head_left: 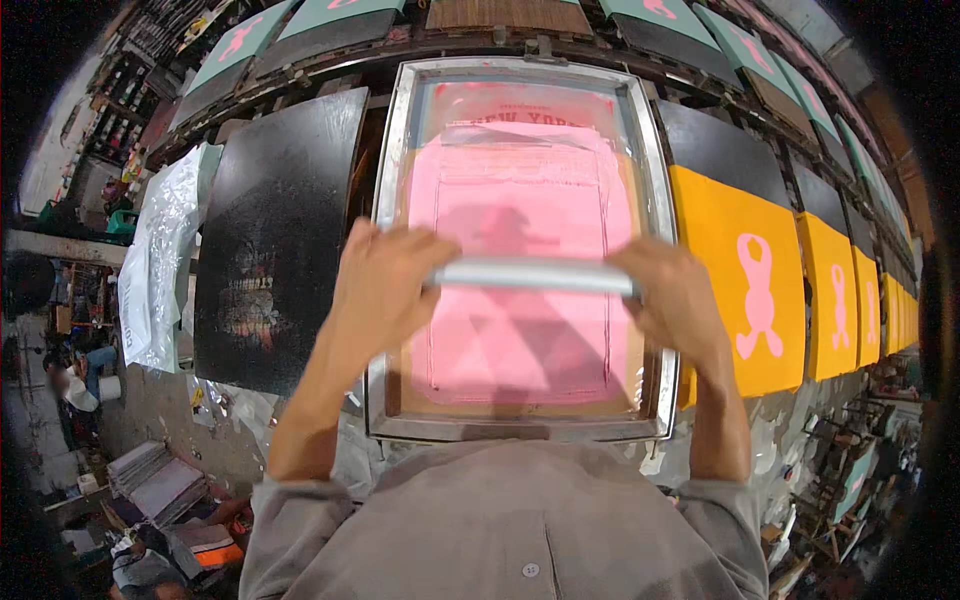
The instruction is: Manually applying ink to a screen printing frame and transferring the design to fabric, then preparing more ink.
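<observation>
A metal-framed printing screen point(388, 200) lies flat in front of me, its mesh covered in pink ink point(520, 200). Across its middle lies a silver squeegee handle point(530, 276). My left hand point(385, 285) grips the handle's left end and my right hand point(672, 295) grips its right end. The squeegee's blade is hidden under the handle and my hands. Both forearms come in from the lower edge above my grey shirt.
A bare black pallet point(275, 240) sits left of the screen, with clear plastic sheeting point(160, 260) beyond it. To the right runs a row of orange pieces printed with a pink ribbon shape point(755, 295). Teal pieces point(340, 15) line the far side. People sit on the floor at lower left point(75, 385).
</observation>
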`<state>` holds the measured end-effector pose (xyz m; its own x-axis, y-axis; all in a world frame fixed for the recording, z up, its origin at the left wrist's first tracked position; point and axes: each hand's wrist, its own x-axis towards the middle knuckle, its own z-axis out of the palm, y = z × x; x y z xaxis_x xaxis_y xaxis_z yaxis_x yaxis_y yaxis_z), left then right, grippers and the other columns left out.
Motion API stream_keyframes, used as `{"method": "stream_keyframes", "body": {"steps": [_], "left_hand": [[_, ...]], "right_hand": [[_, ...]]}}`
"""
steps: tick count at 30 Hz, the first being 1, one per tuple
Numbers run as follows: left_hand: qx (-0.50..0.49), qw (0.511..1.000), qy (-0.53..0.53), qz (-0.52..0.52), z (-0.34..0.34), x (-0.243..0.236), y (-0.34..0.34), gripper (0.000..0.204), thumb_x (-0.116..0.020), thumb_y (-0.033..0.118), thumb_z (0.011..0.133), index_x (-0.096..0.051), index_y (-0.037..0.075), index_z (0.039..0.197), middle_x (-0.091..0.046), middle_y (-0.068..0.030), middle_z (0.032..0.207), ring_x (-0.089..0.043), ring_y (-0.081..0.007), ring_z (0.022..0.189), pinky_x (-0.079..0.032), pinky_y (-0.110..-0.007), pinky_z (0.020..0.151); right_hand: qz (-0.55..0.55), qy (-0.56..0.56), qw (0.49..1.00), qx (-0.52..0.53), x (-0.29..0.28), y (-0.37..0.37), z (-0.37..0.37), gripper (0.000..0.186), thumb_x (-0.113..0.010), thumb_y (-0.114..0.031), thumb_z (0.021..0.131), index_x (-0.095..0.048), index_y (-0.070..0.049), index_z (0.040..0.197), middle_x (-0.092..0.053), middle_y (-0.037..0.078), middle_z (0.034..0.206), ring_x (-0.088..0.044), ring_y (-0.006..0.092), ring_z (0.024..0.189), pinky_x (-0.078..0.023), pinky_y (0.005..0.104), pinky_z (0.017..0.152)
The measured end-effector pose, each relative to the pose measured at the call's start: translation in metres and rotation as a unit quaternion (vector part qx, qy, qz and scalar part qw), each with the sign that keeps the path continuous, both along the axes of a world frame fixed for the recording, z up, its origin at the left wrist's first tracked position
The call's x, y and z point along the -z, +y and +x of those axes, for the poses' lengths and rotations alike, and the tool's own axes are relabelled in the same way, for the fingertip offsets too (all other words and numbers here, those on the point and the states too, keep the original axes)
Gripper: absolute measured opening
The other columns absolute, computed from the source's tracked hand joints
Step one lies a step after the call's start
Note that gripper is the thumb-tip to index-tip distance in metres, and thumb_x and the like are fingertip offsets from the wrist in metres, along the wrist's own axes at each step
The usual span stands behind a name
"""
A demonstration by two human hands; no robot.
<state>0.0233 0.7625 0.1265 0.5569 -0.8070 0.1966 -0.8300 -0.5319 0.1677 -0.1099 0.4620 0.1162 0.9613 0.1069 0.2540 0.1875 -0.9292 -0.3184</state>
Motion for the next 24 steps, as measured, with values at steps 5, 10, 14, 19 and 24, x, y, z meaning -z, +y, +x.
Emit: {"method": "stream_keyframes", "body": {"steps": [5,10,14,19,24], "left_hand": [[0.008,0.996,0.087,-0.022,-0.094,0.013,0.037,0.044,-0.065,0.006,0.067,-0.066,0.013,0.111,-0.063,-0.0051,0.099,-0.061,-0.0237,0.092,-0.037,-0.04,0.088],[-0.022,0.989,0.14,-0.039,-0.134,0.052,0.046,0.053,-0.068,0.001,0.061,-0.064,0.011,0.113,-0.06,-0.0046,0.109,-0.057,-0.0261,0.101,-0.037,-0.041,0.089],[-0.024,0.985,0.17,-0.019,-0.148,0.058,0.055,0.064,-0.07,-0.001,0.057,-0.061,0.011,0.119,-0.056,-0.0079,0.117,-0.052,-0.0289,0.11,-0.036,-0.043,0.092],[-0.049,0.958,0.263,-0.099,-0.144,0.054,0.082,0.058,-0.076,0.016,0.073,-0.057,0.007,0.127,-0.054,-0.0149,0.124,-0.048,-0.0333,0.119,-0.033,-0.046,0.101],[-0.36,0.874,0.209,-0.248,-0.116,0.093,0.099,0.039,-0.054,0.024,0.099,-0.054,-0.002,0.128,-0.057,-0.0241,0.121,-0.053,-0.0375,0.113,-0.039,-0.042,0.098]], "right_hand": [[0.022,0.053,0.998,-0.005,0.012,0.044,-0.083,0.042,-0.071,0.004,0.059,-0.068,-0.005,0.099,-0.067,0.011,0.097,-0.064,0.0346,0.087,-0.051,0.0432,0.079],[0.041,0.151,0.987,0.026,0.045,0.067,-0.118,0.055,-0.069,0.006,0.056,-0.063,-0.004,0.11,-0.061,0.012,0.107,-0.059,0.0334,0.102,-0.046,0.0436,0.092],[0.061,0.142,0.987,0.037,0.053,0.075,-0.136,0.062,-0.068,0.005,0.057,-0.061,-0.008,0.117,-0.057,0.013,0.113,-0.054,0.0352,0.108,-0.043,0.0444,0.096],[0.203,0.175,0.963,-0.014,0.049,0.042,-0.151,0.056,-0.074,-0.003,0.069,-0.06,-0.005,0.123,-0.059,0.015,0.121,-0.056,0.0337,0.111,-0.044,0.0437,0.096],[0.282,0.063,0.887,0.359,0.096,-0.008,-0.155,0.038,-0.056,-0.019,0.099,-0.055,0.0,0.131,-0.062,0.022,0.118,-0.059,0.0361,0.108,-0.045,0.0383,0.097]]}}
